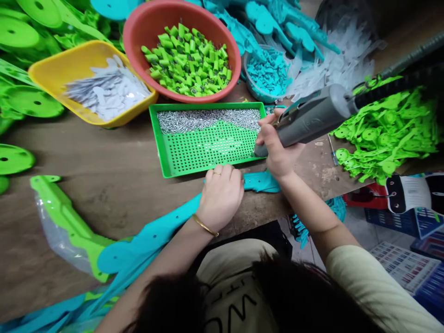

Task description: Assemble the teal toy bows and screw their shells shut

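Observation:
My left hand (221,198) is closed over a long turquoise plastic part (156,231) at the table's front edge. That part runs from the lower left under the hand, and its end shows on the right side. A grey electric screwdriver (308,118) is gripped in my right hand (282,155), its cable leading off to the upper right. The driver's lower end is by the right front corner of a green perforated tray (165,162). Small silver screws (208,120) lie heaped along the tray's back side. Whether a screw is on the driver's tip cannot be seen.
Behind the tray stand a red bowl (130,46) of green cylinders, a yellow bin (46,69) of pale flat pieces and a tub (265,97) of turquoise bits. Green parts (385,134) are piled at right. A green and clear part (69,217) lies at left.

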{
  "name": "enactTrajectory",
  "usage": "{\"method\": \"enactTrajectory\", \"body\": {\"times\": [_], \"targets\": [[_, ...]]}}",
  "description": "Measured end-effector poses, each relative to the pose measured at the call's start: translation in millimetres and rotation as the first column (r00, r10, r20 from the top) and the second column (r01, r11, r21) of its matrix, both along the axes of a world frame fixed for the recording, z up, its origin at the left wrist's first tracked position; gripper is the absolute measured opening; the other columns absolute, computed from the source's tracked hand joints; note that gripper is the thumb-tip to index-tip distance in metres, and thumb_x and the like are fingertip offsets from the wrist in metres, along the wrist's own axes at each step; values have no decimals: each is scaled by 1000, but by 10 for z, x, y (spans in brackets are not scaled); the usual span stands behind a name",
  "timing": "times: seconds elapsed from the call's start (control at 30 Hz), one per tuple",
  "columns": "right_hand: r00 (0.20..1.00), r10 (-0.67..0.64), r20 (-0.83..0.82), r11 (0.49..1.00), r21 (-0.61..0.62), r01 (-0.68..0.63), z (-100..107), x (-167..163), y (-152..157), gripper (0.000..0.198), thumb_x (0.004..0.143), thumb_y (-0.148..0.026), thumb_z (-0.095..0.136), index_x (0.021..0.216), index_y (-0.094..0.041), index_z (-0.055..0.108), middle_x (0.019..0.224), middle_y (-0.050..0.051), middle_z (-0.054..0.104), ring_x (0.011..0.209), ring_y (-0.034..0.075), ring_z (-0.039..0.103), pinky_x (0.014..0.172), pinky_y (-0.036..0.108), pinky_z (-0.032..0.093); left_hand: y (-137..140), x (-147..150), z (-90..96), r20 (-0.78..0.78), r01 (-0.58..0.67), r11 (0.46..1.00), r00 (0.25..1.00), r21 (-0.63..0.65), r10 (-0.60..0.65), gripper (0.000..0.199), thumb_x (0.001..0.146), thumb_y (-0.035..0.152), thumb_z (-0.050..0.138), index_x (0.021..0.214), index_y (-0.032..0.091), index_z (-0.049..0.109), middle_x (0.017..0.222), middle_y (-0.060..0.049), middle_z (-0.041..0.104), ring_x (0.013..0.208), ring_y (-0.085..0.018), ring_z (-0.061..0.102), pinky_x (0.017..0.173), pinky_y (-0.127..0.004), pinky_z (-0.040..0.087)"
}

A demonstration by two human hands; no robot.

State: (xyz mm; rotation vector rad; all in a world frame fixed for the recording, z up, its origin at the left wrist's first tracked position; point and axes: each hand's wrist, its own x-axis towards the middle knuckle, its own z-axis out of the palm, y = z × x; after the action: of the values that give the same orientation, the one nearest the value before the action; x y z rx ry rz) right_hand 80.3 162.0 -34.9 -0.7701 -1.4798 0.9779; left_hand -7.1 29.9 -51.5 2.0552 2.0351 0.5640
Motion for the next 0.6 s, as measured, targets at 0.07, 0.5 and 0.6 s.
{"method": "enactTrajectory", "body": {"times": [0.07, 0.5, 0.6], "targets": [[1000, 11, 21, 1000, -12, -11, -15, 7, -9, 35, 78, -59, 66, 87, -26, 61, 79, -2, 64, 52, 11, 57, 58, 33, 58, 6, -26, -8, 126, -28, 995, 992, 100, 15, 18, 94, 20, 44, 86, 15, 60, 83, -10, 60, 81, -24, 53, 72, -39, 42], [999, 29, 42, 995, 97, -33, 125, 68, -57, 37, 86, -57, 58, 113, -31, 55, 91, -2, 64, 60, 10, 62, 58, 28, 58, -283, -134, 12, 64, -222, 960, 975, 172, 214, 27, 91, 37, 58, 105, 17, 67, 101, -12, 67, 97, -28, 58, 85, -42, 43], [990, 105, -92, 986, 139, -91, 310, 151, -183, 32, 86, -49, 63, 114, -36, 54, 91, -5, 63, 48, 6, 55, 47, 23, 52, -331, -102, -67, 41, -219, 974, 975, 64, 217, 38, 88, 47, 59, 111, 17, 66, 105, -12, 67, 102, -30, 57, 87, -43, 42]]}}
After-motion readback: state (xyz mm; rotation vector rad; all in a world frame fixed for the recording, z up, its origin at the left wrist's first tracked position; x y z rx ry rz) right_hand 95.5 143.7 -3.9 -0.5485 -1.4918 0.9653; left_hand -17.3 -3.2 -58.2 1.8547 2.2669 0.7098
